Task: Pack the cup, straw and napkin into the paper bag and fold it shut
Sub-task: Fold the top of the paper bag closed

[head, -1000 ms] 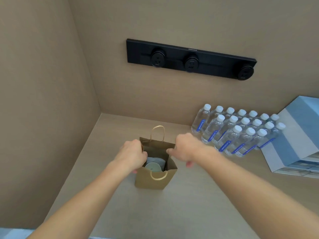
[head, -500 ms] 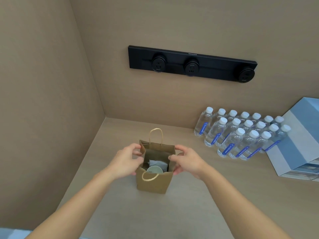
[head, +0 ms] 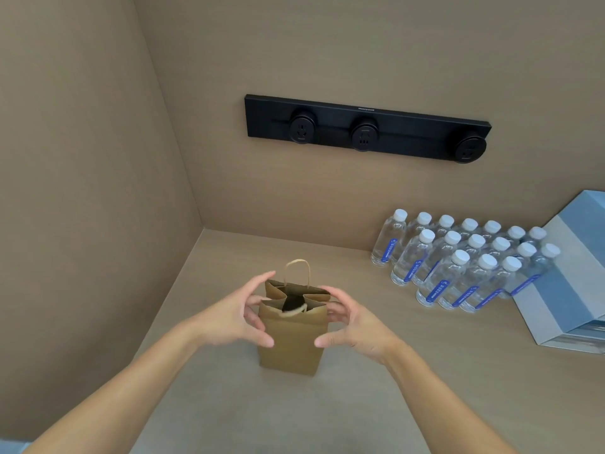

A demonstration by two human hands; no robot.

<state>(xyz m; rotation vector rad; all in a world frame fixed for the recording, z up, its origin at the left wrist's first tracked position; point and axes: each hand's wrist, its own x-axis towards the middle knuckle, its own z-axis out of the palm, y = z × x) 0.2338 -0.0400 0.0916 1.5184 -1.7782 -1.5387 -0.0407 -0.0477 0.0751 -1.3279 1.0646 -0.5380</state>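
Both hands (head: 239,317) (head: 357,326) — fingers spread, facing

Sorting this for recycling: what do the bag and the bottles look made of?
Bag: brown kraft paper, matte, with sharp creases; its handle looks like twisted paper cord. Bottles: clear glossy plastic, probably, with white caps and blue labels.

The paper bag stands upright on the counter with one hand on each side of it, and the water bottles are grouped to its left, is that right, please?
Not quite: the water bottles are grouped to the right of the paper bag, as the head view shows. The rest holds: the bag stands upright on the counter, with the left hand and the right hand on either side of it.
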